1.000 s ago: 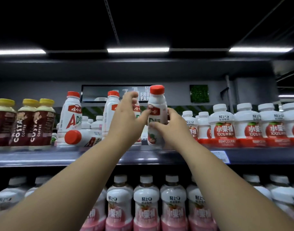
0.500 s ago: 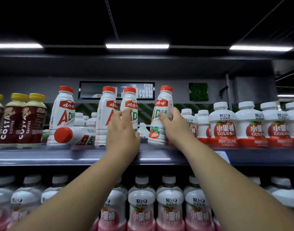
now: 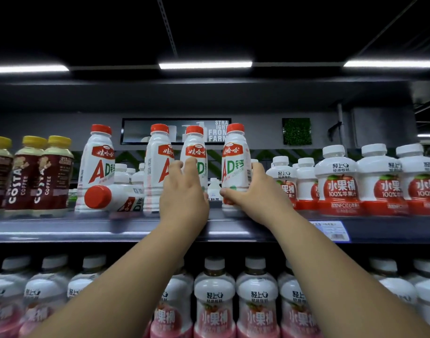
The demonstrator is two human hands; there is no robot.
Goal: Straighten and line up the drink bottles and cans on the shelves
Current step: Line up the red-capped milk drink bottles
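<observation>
1. Upper shelf (image 3: 62, 228) holds upright red-capped bottles (image 3: 96, 167) and one fallen bottle (image 3: 111, 197) lying at the left.
2. Right hand (image 3: 253, 191) grips the rightmost AD bottle (image 3: 233, 167), upright at the shelf's front.
3. Left hand (image 3: 184, 193) touches the neighbouring bottle (image 3: 193, 152); grip unclear.

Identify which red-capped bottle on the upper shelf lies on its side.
The toppled bottle between the two leftmost upright ones, its red cap facing the camera. The other four stand upright.

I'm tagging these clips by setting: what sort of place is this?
Most likely a shop's drinks aisle, perhaps in a supermarket or convenience store. Long shelves are stocked with rows of identical apple juice bottles and red-capped AD bottles, and a price label sits on the front edge.
</observation>
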